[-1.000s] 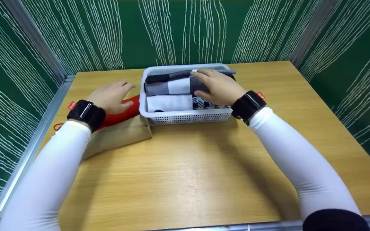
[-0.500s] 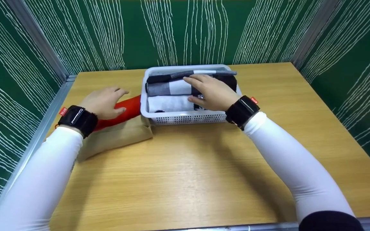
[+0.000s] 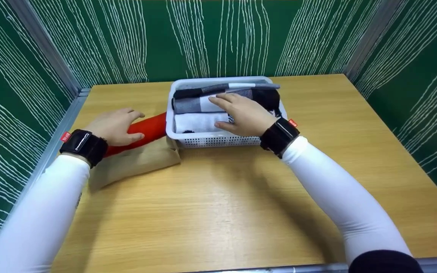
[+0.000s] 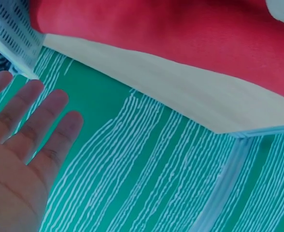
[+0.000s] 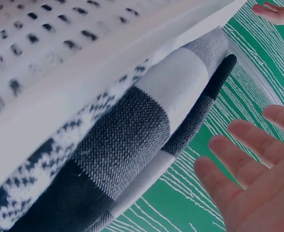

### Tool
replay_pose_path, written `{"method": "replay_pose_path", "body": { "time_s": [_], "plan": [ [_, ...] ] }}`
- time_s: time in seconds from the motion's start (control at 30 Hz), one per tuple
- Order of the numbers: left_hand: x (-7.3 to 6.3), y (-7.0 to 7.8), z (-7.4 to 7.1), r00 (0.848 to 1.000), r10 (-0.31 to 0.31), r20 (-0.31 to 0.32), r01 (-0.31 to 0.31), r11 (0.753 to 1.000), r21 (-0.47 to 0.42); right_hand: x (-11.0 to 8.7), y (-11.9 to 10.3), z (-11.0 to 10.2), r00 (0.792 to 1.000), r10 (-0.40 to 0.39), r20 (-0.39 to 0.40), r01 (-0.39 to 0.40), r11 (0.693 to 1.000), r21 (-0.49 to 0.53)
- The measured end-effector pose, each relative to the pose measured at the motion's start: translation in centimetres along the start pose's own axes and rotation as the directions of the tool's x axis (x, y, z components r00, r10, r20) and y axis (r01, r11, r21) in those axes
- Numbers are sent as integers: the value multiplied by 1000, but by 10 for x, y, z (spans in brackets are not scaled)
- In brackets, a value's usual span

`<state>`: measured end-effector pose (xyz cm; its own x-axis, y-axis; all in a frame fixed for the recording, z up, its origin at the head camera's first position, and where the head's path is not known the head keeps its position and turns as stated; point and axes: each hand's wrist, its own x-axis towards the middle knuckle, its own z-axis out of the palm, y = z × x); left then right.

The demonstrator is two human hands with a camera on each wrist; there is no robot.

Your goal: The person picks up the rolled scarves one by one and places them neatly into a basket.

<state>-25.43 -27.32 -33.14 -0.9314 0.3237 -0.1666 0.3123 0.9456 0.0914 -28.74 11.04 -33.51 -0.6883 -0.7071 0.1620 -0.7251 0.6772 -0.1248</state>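
Note:
A white perforated basket [image 3: 222, 135] stands toward the back of the table. Inside lie rolled knit cloths: a grey, white and black checked roll [image 3: 188, 106], and in front of it a white roll [image 3: 195, 122] with a black pattern. Over the basket's right part hovers my right hand [image 3: 243, 113], its fingers extended and holding nothing; in the right wrist view they are apart from the checked cloth [image 5: 147, 108]. To the basket's left, my left hand [image 3: 114, 127] is above a red cloth roll [image 3: 152, 129], fingers spread and holding nothing.
In front of the red roll lies a folded beige cloth [image 3: 139, 161], touching or close to the basket's left corner. Green walls [image 3: 222, 38] with white streaks enclose the wooden table [image 3: 218, 212] at the back and sides.
Both hands have drifted left and a little toward me, the left one away from the basket. The basket and the cloths stay in place.

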Motion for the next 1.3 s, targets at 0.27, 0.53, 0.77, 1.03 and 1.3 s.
{"method": "replay_pose_path", "body": {
  "time_s": [0.27,0.53,0.77,1.03,1.3],
  "plan": [
    [-7,-10,5,1000,-8,20,9,1000,-13,2,-11,7,999,-32,1,32,999,20],
    [-14,-17,11,998,-45,46,45,999,-14,6,-20,14,998,-66,-3,66,998,20],
    [-19,-21,17,995,-61,75,64,997,-50,9,-27,18,995,-102,-4,103,995,14],
    [-21,-26,26,995,-39,96,47,996,-76,11,-34,26,992,-128,-19,128,991,31],
    [-28,-29,34,994,-34,106,41,997,-72,14,-45,30,991,-131,10,131,991,42]
  ]
}}
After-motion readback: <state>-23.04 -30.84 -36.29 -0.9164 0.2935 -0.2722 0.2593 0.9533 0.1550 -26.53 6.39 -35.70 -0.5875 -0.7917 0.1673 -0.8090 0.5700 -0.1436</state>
